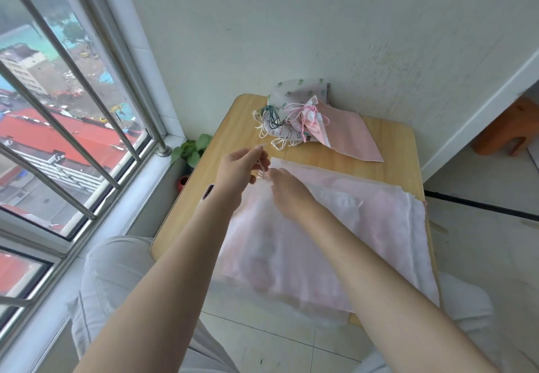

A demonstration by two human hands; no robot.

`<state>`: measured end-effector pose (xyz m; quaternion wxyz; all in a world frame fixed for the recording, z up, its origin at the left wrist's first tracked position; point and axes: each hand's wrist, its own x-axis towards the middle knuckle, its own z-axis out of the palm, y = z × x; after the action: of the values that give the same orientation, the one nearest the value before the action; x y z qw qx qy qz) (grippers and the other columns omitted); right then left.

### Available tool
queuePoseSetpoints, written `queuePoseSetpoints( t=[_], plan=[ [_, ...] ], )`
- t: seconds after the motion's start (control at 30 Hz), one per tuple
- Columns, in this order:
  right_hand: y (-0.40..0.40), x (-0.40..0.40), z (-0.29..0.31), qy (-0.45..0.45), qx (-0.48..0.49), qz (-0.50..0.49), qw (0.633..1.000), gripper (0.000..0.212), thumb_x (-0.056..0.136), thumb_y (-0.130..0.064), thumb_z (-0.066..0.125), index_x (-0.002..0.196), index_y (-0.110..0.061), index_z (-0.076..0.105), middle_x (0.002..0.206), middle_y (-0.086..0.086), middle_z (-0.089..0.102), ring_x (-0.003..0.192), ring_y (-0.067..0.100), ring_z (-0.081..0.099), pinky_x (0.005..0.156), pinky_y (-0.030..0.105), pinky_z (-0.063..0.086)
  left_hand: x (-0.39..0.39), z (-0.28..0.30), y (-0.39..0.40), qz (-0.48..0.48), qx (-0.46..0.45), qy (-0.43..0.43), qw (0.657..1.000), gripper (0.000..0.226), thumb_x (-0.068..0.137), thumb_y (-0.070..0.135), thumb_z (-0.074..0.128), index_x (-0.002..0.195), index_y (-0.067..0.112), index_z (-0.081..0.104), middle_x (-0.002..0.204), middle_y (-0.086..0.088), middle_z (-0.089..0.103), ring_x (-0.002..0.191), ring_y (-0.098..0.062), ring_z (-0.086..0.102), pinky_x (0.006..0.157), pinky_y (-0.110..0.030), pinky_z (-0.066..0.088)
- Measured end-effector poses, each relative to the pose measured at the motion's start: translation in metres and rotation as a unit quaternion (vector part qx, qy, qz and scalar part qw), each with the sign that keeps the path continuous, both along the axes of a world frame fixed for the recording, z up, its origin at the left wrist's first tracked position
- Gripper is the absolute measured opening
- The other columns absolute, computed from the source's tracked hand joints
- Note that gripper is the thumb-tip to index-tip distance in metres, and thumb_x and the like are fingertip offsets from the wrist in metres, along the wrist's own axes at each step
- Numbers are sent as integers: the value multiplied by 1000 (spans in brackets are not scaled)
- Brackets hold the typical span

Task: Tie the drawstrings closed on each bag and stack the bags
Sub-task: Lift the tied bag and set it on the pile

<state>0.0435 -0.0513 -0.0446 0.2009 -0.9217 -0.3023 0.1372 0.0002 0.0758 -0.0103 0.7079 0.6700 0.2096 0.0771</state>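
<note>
Several flat pale pink and white bags (pixel 335 227) lie overlapped on the near half of the small wooden table (pixel 388 154). At the top left corner of the uppermost bag, a thin white drawstring (pixel 262 170) rises from the cloth. My left hand (pixel 240 171) pinches that string with curled fingers. My right hand (pixel 288 190) lies on the bag's corner just right of the string, fingertips at its base. A heap of tied bags (pixel 303 116) with pink, green and white cords sits at the table's far end.
A wall runs close behind the table. A barred window (pixel 73 110) is on the left, with a small potted plant (pixel 191 151) below its sill. A phone (pixel 207 192) lies at the table's left edge. An orange stool (pixel 507 127) stands at the right. My knees are under the table.
</note>
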Motion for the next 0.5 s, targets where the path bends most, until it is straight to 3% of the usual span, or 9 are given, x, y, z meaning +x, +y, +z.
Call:
queuePoseSetpoints(
  t=[0.1, 0.17, 0.27, 0.37, 0.5],
  plan=[
    [0, -11, -4, 16, -1, 22, 1000, 51, 94, -2, 33, 144, -13, 32, 134, 11, 45, 105, 29, 57, 71, 31, 38, -7, 0, -17, -37, 71, 9, 997, 21, 89, 18, 58, 71, 11, 67, 66, -1, 65, 65, -15, 56, 55, -27, 42],
    [-4, -17, -10, 38, 9, 18, 999, 52, 93, -1, 31, 144, -11, 32, 144, 9, 39, 112, 28, 56, 76, 34, 42, -8, -8, -26, -62, 192, 47, 978, 21, 86, 20, 56, 73, 9, 67, 71, -6, 66, 67, -18, 55, 59, -29, 43],
    [-20, -18, -20, 47, -4, -22, 999, 52, 93, -1, 38, 144, -10, 36, 147, 7, 36, 131, 26, 43, 102, 35, 40, -12, -31, -32, -117, 392, 130, 903, 26, 89, 24, 52, 81, 3, 65, 81, -14, 65, 74, -26, 55, 62, -31, 41],
    [-44, -12, -22, -20, -76, -88, 993, 48, 90, -2, 48, 136, -13, 43, 136, 9, 42, 126, 30, 44, 98, 40, 40, -16, -56, -33, -163, 500, 175, 832, 26, 91, 21, 51, 80, 1, 62, 83, -14, 63, 79, -31, 56, 67, -35, 45],
    [-77, -2, -13, 13, -153, -209, 966, 38, 92, -11, 52, 129, -10, 48, 131, 11, 47, 120, 31, 54, 92, 37, 46, -14, -70, -38, -136, 552, 170, 805, 27, 95, 19, 45, 71, 6, 50, 75, -10, 52, 72, -29, 49, 63, -36, 40]
  ],
)
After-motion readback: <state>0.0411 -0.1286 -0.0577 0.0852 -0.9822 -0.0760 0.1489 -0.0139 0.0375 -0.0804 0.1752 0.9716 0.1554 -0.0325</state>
